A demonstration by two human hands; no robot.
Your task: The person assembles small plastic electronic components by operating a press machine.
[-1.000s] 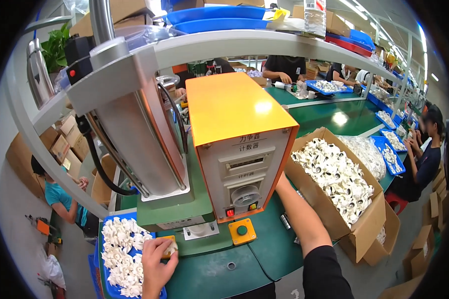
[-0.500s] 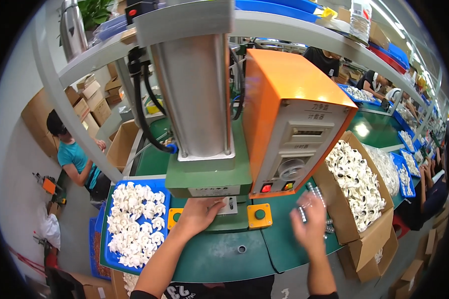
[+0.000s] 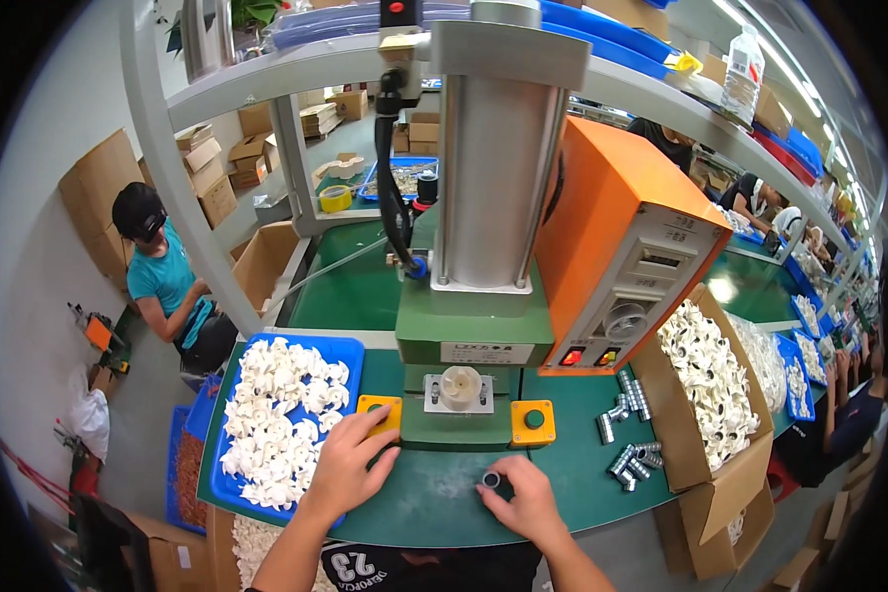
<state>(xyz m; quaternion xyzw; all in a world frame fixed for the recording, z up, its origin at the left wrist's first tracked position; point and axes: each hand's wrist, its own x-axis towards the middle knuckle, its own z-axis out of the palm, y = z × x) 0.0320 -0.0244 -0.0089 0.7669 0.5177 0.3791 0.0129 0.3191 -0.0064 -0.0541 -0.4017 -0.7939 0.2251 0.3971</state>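
My left hand (image 3: pixel 353 462) is open, its fingers stretched out at the left yellow button box (image 3: pixel 389 407). Between the thumb and forefinger of my right hand (image 3: pixel 529 501) is a small grey metal ring (image 3: pixel 490 480), at the table's front part. Ahead stands a green bench press (image 3: pixel 474 340) with a silver cylinder (image 3: pixel 488 187). Under its head, a pale round part (image 3: pixel 461 388) sits on the metal fixture plate (image 3: pixel 431 397). A second yellow box (image 3: pixel 547 434) with a dark green button is right of the press base.
A blue tray (image 3: pixel 355 357) of white bladed parts lies left. Several metal rings (image 3: pixel 629 464) lie in rows and a heap right, beside a cardboard box (image 3: pixel 666 414) of white parts. An orange control box (image 3: pixel 602 197) adjoins the press. Other people sit left and far right.
My left hand has drawn back from the fixture to the left button box. My right hand has come from the metal rings at the right to the lone ring in front. The view has shifted.
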